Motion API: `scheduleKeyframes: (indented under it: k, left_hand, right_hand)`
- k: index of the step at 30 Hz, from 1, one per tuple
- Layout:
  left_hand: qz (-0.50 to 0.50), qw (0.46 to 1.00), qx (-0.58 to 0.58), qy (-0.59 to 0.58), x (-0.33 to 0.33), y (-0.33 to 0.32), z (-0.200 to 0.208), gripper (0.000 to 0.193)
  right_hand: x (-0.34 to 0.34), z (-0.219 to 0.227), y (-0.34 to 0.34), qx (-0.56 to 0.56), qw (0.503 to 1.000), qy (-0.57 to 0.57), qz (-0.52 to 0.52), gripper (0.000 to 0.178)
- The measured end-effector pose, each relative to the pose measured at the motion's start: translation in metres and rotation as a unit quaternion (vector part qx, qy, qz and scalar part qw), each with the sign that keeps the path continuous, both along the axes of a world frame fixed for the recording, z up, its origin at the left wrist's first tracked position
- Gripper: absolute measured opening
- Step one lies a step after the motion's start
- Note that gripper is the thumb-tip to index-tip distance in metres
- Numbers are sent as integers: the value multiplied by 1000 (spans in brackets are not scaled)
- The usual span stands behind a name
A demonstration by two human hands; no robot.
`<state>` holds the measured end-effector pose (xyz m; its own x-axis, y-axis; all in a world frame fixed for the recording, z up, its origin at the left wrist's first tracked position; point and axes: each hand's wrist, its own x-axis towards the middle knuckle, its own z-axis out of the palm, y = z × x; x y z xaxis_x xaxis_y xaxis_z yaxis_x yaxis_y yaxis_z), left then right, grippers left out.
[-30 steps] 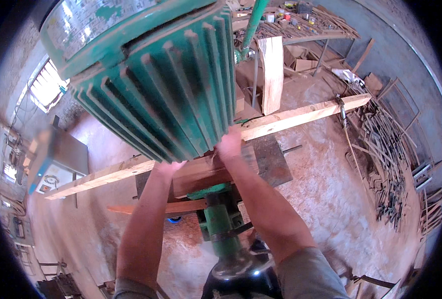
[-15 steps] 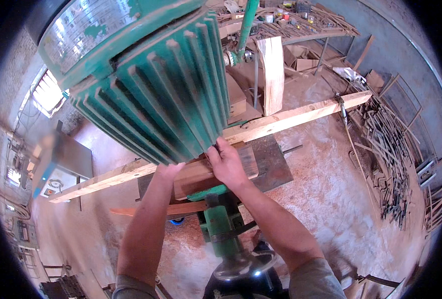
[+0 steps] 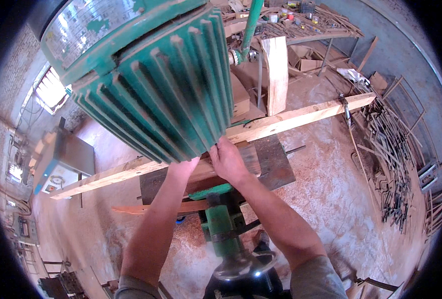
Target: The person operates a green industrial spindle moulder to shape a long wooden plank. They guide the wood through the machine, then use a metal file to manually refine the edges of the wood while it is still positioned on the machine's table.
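One head view looks steeply down, close behind the green motor (image 3: pixel 146 84) at 11 o'clock; forearms enter from 6 o'clock, floor (image 3: pixel 325 199) far below.

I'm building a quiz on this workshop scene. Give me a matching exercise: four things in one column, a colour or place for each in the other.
Things:
1. motor housing
2. long plank
3. upright board
4. right hand

Colour or place:
A. standing on end behind the machine
B. green, ribbed
C. lying across the machine table
D. on a wood piece under the motor

Pairs: 1-B, 2-C, 3-A, 4-D
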<state>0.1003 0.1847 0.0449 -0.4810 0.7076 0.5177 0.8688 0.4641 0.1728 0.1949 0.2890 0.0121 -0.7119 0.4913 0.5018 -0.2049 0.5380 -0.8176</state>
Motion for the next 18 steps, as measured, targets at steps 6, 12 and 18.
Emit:
scheduleKeyframes:
  k: [6, 12, 18]
  left_hand:
    - [-63, 998, 13, -8, -63, -34, -49, 22]
    - [-18, 992, 24, 120, -48, -12, -53, 29]
    - [72, 972, -50, 220, -27, 0, -47, 29]
  right_hand:
    - [-9, 4, 4, -61, 996, -12, 59, 17]
    - [-42, -39, 18, 65, 995, 62, -36, 18]
    - [-50, -31, 14, -77, 997, -1, -16, 24]
